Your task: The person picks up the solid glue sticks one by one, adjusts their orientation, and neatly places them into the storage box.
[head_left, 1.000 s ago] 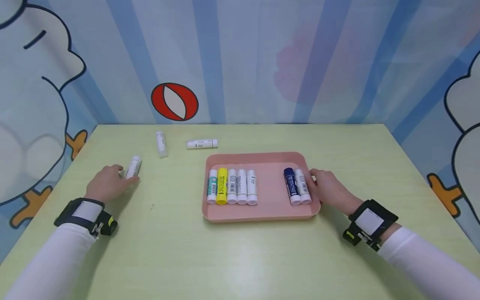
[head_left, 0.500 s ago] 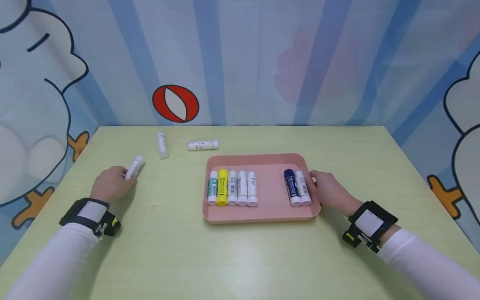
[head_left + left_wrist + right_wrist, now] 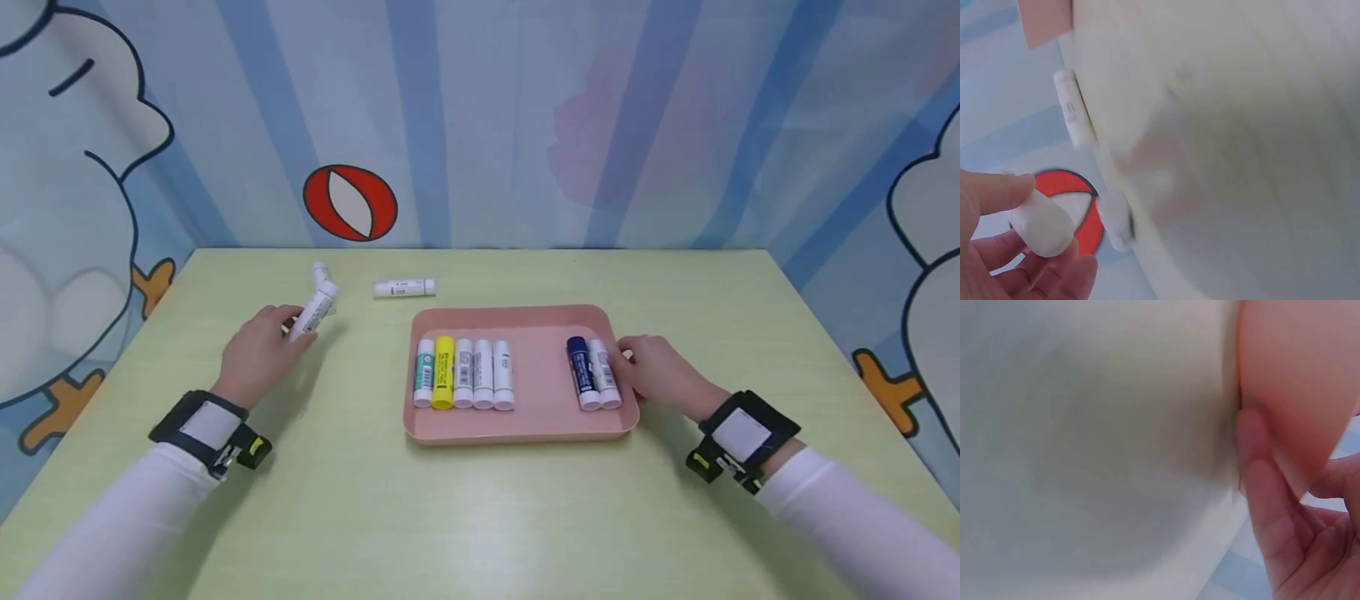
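Note:
My left hand [image 3: 260, 353] pinches a white glue stick [image 3: 313, 312] between thumb and fingers, held tilted above the table. In the left wrist view its rounded white end [image 3: 1044, 228] points toward the camera. Just beyond it, partly covered in the head view, lies another white glue stick [image 3: 320, 272]. My right hand [image 3: 663, 372] grips the right rim of the pink tray [image 3: 542, 423], with the thumb at the rim and fingers along the outer wall [image 3: 1291, 444]. Inside the tray, a teal-and-white glue stick [image 3: 424, 372], a yellow one [image 3: 444, 372] and several white ones stand side by side at the left.
At the tray's right side a navy glue stick [image 3: 582, 372] lies against a white one [image 3: 604, 372]. A further white glue stick [image 3: 404, 288] lies sideways behind the tray. A printed blue curtain [image 3: 480, 125] borders the table's back edge.
My left hand has picked up the white glue stick from the table's left side and carried it up and to the right. The right hand stays at the tray's rim.

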Demonstrator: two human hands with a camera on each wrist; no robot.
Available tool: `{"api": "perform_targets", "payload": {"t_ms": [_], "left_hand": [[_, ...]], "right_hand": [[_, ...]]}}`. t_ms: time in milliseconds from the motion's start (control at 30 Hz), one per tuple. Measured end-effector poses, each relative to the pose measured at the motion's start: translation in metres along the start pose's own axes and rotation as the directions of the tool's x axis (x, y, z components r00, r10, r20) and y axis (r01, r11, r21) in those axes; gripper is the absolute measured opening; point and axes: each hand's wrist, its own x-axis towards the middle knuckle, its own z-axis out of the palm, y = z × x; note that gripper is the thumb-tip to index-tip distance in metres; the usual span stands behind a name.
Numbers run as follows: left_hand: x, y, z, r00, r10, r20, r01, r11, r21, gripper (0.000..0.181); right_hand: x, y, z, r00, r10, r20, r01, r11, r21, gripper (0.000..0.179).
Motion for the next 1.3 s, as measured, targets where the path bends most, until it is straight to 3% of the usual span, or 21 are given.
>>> {"api": "perform_targets", "payload": {"t_ms": [200, 400, 633, 933, 1067, 1300], "left_hand": [[0.008, 0.035, 0.003, 0.998, 0.062, 0.021, -0.063, 0.998, 0.02, 0.046], [0.017, 0.057, 0.012, 0.996, 0.077, 0.051, -0.081, 0.994, 0.079, 0.047], [0.025, 0.083, 0.022, 0.979, 0.18, 0.096, -0.191, 0.974, 0.126, 0.05], [0.026, 0.115, 0.03, 0.908, 0.396, 0.135, -0.414, 0.897, 0.153, 0.048], [0.025, 0.128, 0.032, 0.879, 0.451, 0.154, -0.473, 0.865, 0.169, 0.047], [0.017, 0.148, 0.034, 0.83, 0.534, 0.162, -0.557, 0.808, 0.192, 0.044]], "right_hand": [[0.003, -0.006, -0.02, 0.994, -0.033, -0.106, 0.024, 0.996, -0.081, 0.032], [0.01, -0.015, -0.041, 0.966, -0.126, -0.226, 0.085, 0.979, -0.183, 0.038], [0.022, -0.032, -0.049, 0.946, -0.207, -0.249, 0.143, 0.957, -0.254, 0.054], [0.031, -0.062, -0.039, 0.911, -0.377, -0.166, 0.304, 0.887, -0.348, 0.082], [0.033, -0.072, -0.032, 0.905, -0.408, -0.121, 0.341, 0.865, -0.368, 0.089], [0.035, -0.084, -0.014, 0.887, -0.46, -0.047, 0.429, 0.856, -0.288, 0.088]]}}
